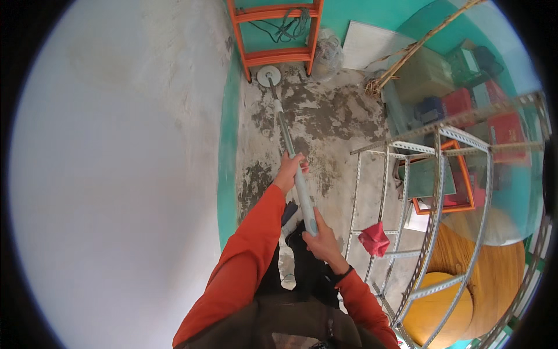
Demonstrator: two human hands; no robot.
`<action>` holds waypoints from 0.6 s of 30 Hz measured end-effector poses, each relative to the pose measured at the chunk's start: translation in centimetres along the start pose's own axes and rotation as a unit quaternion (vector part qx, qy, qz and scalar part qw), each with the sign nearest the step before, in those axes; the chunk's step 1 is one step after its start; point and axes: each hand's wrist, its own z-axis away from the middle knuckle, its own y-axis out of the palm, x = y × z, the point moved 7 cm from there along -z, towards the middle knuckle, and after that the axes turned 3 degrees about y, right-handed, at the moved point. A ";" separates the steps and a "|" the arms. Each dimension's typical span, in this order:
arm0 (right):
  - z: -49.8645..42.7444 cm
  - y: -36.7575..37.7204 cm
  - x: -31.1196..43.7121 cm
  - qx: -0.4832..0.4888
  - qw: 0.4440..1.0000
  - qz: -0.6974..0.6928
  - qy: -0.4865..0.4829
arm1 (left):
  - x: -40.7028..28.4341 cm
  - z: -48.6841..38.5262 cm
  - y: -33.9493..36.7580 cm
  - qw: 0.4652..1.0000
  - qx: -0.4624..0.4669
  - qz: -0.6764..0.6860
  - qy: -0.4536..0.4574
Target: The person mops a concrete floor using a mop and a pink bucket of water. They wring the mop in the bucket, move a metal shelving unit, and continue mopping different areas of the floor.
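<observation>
I hold a long-handled mop (285, 131) with a pale grey-green pole and a round white plate (269, 76) at its far end. My left hand (289, 171) wraps around the middle of the pole. Lower down, my right hand (323, 239) grips the thick end near my body. The plate rests on the stained concrete floor (335, 109), between the feet of an orange ladder (279, 56). My legs and dark shoes show beneath the pole.
A white wall with a green base band (229, 174) runs along my left. Metal angle-iron shelving frames (436, 196) stand on my right, with a red cloth (374, 239) hanging on one. Behind are round wooden tabletops (488, 270), boxes (418, 76) and dry stalks (414, 50).
</observation>
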 end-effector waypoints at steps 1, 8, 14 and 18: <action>-2.9 1.0 0.0 -0.005 1.000 0.005 0.007 | -0.8 -1.9 -0.3 1.000 -0.022 0.011 0.004; -16.5 8.1 2.1 0.098 0.956 -0.224 0.163 | -4.0 -12.9 -5.6 0.990 -0.061 -0.111 -0.068; -24.7 5.8 7.5 0.066 0.992 -0.081 0.068 | -8.8 -20.8 -5.3 0.995 -0.060 -0.045 -0.065; -25.4 3.7 9.4 0.052 0.992 -0.114 0.025 | -10.5 -22.0 -4.1 0.983 -0.070 -0.162 -0.053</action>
